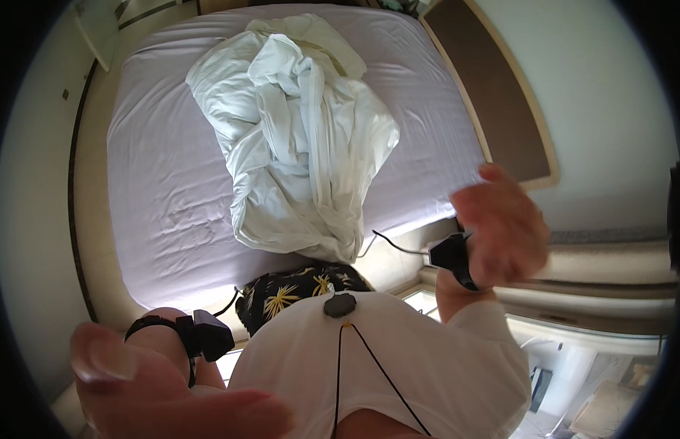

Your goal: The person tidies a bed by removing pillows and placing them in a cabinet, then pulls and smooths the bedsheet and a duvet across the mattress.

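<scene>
My left hand (157,391) is raised close in at the lower left, with its thumb and a finger spread wide apart and nothing seen between them. At the right, my right hand (504,227) is held up beside the bed, somewhat blurred. Its fingers are loosely bent and apart, and no object shows in it. Neither hand touches the bedding. Nearest ahead of them is a rumpled white duvet (296,139), heaped along the middle of the bed (164,183), which has a pale lilac sheet. A cream fold of cloth (325,47) shows at the duvet's far end.
Black strapped devices sit on my left wrist (208,336) and right wrist (450,254), with dark cables. A brown headboard (486,80) borders the bed's right side. White walls stand left and right. A curtain or ledge (596,267) runs at the right.
</scene>
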A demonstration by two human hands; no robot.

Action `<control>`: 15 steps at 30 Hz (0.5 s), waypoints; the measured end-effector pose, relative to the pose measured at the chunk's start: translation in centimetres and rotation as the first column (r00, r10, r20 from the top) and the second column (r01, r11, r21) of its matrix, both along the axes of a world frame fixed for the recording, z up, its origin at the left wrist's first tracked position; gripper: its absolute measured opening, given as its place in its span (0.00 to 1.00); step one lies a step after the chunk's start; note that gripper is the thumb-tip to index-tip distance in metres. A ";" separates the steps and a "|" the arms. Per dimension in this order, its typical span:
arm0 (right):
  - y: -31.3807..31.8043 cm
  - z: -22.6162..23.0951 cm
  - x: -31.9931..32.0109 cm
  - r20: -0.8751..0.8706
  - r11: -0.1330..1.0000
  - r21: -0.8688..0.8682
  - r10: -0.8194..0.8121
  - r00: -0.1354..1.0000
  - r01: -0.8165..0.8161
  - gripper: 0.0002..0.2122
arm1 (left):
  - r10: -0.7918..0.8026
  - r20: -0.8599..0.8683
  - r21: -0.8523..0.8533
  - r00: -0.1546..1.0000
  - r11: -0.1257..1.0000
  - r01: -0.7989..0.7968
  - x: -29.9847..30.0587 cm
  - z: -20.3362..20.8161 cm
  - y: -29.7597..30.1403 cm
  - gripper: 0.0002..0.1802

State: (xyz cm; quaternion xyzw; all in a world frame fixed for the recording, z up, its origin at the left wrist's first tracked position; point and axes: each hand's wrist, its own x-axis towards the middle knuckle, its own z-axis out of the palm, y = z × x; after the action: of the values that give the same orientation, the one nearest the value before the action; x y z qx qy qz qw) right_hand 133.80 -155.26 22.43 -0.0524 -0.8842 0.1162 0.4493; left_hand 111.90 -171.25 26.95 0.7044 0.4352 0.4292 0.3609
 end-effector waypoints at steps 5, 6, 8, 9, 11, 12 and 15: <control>-3.0 2.8 -1.5 -0.252 0.975 0.200 0.146 0.957 -0.096 0.05 | -0.057 0.041 -0.070 0.998 0.996 0.060 3.5 1.2 1.2 0.15; -3.6 3.0 -0.9 -0.300 0.968 0.231 0.172 0.938 -0.103 0.04 | -0.074 0.055 -0.071 0.996 0.994 0.078 4.2 1.1 1.1 0.15; -4.4 2.6 -0.5 -0.370 0.957 0.256 0.229 0.900 -0.138 0.03 | -0.056 0.064 -0.115 0.996 0.991 0.063 5.6 1.2 0.2 0.15; -4.7 2.5 -0.4 -0.400 0.953 0.267 0.246 0.883 -0.145 0.03 | -0.037 0.069 -0.143 0.997 0.989 0.046 5.6 1.4 -0.2 0.15; -4.6 2.1 0.1 -0.440 0.949 0.276 0.265 0.858 -0.151 0.02 | 0.017 0.090 -0.245 0.996 0.970 0.006 5.5 2.0 -0.6 0.15; -4.5 1.9 0.4 -0.458 0.948 0.275 0.276 0.845 -0.160 0.02 | 0.066 0.095 -0.321 0.993 0.947 -0.032 5.4 2.3 -1.5 0.15; -2.7 4.4 0.2 -0.513 0.942 0.307 0.282 0.811 -0.133 0.02 | 0.210 0.093 -0.557 0.973 0.821 -0.124 4.7 6.5 -1.9 0.15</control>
State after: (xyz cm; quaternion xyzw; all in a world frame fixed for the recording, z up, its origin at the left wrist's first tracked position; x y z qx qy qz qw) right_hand 133.97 -157.96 26.80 0.1395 -0.7252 0.0596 0.6717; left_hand 116.63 -173.13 33.45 0.4964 0.5713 0.3686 0.5397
